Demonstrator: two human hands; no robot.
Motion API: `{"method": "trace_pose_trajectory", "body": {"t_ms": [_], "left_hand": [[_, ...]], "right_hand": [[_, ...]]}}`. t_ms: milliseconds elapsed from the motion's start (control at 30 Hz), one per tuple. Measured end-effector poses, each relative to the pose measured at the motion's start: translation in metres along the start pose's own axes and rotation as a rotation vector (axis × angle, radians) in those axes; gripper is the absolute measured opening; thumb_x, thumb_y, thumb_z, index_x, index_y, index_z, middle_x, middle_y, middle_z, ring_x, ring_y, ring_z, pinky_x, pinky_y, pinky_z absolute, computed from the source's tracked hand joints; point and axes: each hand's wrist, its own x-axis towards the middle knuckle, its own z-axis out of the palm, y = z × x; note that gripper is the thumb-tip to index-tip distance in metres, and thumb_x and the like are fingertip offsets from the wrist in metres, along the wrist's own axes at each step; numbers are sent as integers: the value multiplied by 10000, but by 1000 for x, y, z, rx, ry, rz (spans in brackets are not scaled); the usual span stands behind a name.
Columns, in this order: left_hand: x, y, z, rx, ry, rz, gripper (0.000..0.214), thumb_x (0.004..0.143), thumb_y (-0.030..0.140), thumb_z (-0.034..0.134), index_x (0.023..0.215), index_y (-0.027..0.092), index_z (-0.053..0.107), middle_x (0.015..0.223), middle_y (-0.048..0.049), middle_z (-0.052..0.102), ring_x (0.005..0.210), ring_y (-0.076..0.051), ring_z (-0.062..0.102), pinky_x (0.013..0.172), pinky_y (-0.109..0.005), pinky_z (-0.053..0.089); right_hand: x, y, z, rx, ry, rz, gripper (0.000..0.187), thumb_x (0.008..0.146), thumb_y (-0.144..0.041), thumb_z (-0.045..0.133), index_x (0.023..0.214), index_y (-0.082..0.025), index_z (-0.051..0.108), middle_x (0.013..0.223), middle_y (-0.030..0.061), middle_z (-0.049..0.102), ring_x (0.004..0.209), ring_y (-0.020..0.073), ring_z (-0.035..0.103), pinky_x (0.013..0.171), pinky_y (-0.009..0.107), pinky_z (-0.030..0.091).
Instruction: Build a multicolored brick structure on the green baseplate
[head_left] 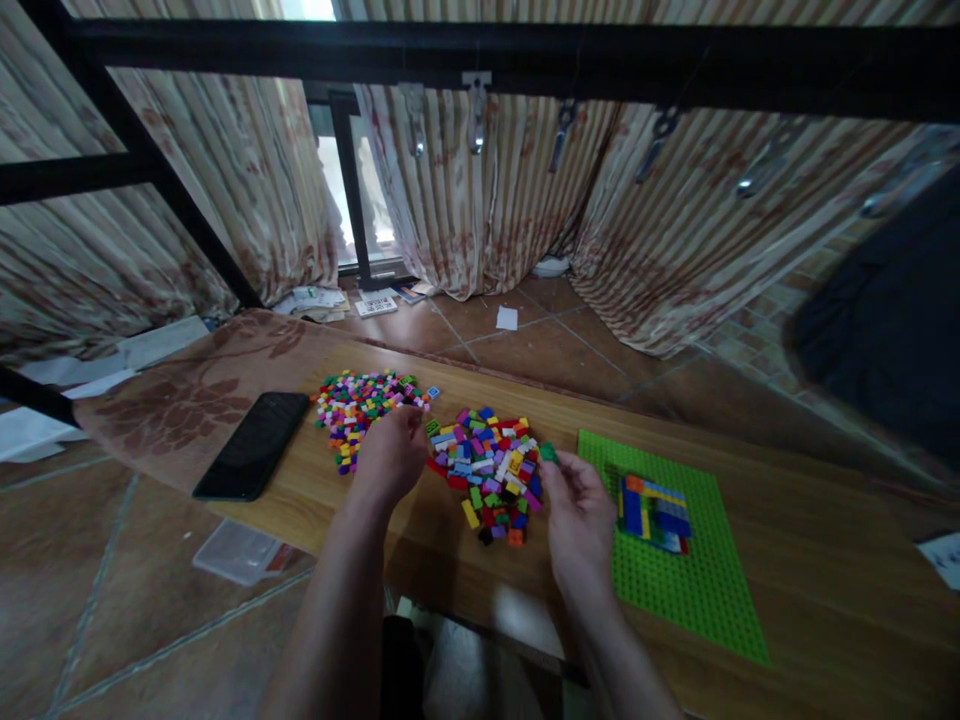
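Note:
My right hand [577, 510] pinches a small green brick [548, 452] just left of a green baseplate [712, 590] that carries a low block of blue, orange and yellow bricks [654, 512]. My left hand [391, 450] rests, fingers curled, between two heaps: a pile of tiny mixed-colour bricks [358, 400] to its left and a pile of larger mixed-colour bricks [491, 470] to its right. Whether the left fingers hold a brick is hidden.
A black phone [253, 445] lies on the wooden table [825, 580] at the left, beside a brown patterned cloth [187, 400]. A clear plastic box [236, 552] sits on the tiled floor below. Curtains and a black metal frame [487, 60] stand behind.

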Motion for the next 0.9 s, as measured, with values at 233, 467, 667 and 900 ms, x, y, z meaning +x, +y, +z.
{"method": "trace_pose_trajectory", "body": {"t_ms": [233,467,667,900], "left_hand": [[-3,14,6,-125,-5,96,337,875,251,513,1146,137,679,1051,-105,741,912,-218,692,819,-280,498],[-23,51,33,-422,-22,387,246,879,199,508,1025,166,704,972,-49,742,862,-173,678,811,-263,518],[-62,87,60,-560,-160,578,225,906,176,493,1012,179,691,985,-49,727,898,-157,669,818,-257,516],[-89,103,90,-481,-278,651,217,903,159,494,1003,197,683,896,-38,706,786,-149,654,728,-260,507]], "right_hand": [[-9,-10,-12,-163,-143,-89,314,857,-367,601,1107,-185,654,1048,83,733,946,209,681,842,372,547],[-10,-20,-38,-405,-218,-183,251,899,-335,553,1076,-208,678,1014,66,728,920,205,674,852,360,525],[-4,-30,-83,-502,-186,-284,210,905,-339,555,1031,-234,686,1054,59,703,963,204,644,862,368,511],[17,-27,-153,-589,-40,-281,251,880,-399,589,1009,-219,707,979,67,671,828,195,631,765,362,524]]}}
